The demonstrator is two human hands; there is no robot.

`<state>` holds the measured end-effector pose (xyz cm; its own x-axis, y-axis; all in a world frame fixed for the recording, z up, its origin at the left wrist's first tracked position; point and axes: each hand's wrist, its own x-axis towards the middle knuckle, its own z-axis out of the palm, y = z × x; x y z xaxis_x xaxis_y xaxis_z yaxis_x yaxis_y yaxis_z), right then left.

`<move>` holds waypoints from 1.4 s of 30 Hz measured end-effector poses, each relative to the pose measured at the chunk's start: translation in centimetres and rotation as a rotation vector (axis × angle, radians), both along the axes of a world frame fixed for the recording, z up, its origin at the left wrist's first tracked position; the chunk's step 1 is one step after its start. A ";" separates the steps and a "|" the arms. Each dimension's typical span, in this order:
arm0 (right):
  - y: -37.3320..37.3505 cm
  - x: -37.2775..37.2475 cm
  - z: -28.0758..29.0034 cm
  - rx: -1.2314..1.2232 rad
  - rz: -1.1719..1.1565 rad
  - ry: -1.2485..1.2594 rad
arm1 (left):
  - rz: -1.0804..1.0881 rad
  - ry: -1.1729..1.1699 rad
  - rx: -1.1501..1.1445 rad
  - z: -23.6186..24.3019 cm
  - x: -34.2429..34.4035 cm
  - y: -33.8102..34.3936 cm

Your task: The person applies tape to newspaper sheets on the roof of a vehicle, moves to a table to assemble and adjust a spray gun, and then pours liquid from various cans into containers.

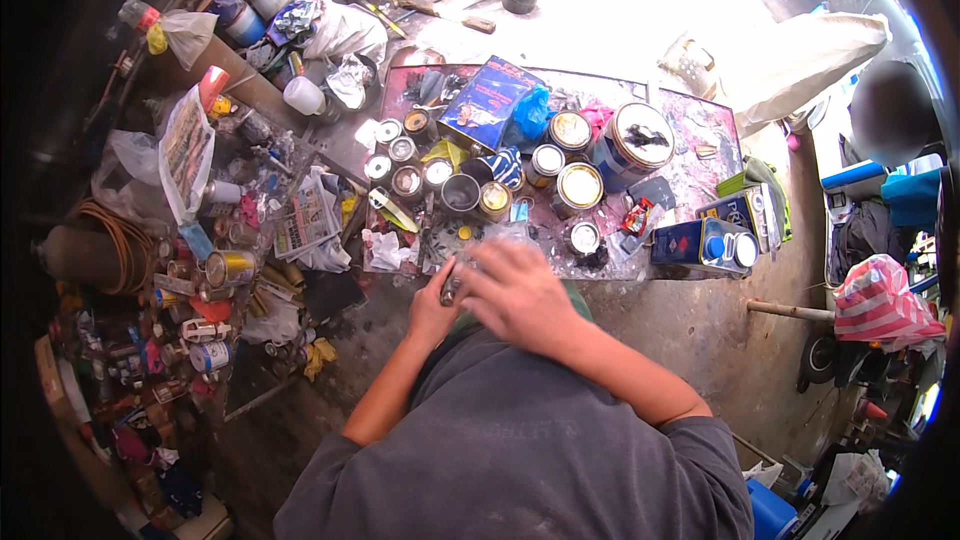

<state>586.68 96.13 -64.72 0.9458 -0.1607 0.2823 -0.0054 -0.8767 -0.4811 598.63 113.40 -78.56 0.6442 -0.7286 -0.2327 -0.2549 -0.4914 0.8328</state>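
Note:
In front of my body, my left hand [432, 310] is closed around a small dark grey metallic piece [451, 289], whose kind I cannot make out. My right hand [525, 298] reaches across it from the right, blurred by motion, so what its fingers do is unclear. Some clear plastic [512, 232] shows just beyond the right knuckles. Past the hands, on a paint-stained table [690, 135], stand an empty grey tub [460, 193], an open can [494, 200], a larger lidded can [579, 187] and a small yellow cap [465, 233].
A big paint bucket [634, 148], a blue box [488, 100] and a blue metal tin [700, 248] take up the table too. Cluttered jars, newspapers [306, 218] and cans crowd the left. A striped bag [882, 302] hangs at right, near another person [893, 115].

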 end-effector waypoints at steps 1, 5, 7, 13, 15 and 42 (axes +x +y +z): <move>-0.8 0.0 0.1 -0.104 -0.073 0.011 | -0.007 -0.023 0.018 0.0 -0.5 0.2; -1.2 -1.9 -2.6 0.011 -0.199 0.093 | -0.011 0.035 -0.052 0.9 -2.0 0.0; -0.9 -2.8 -2.9 0.120 -0.220 0.089 | -0.055 0.066 -0.040 1.5 -2.0 -0.2; -1.7 -4.1 -2.6 0.276 -0.077 -0.068 | -0.140 0.146 -0.118 1.0 -2.1 0.0; -2.5 -4.7 -2.9 0.733 -0.157 -0.206 | -0.142 0.091 -0.157 0.9 -2.2 -0.2; -3.4 -11.0 -11.6 1.219 -0.638 -0.163 | 0.291 -0.331 0.256 1.0 10.0 -0.3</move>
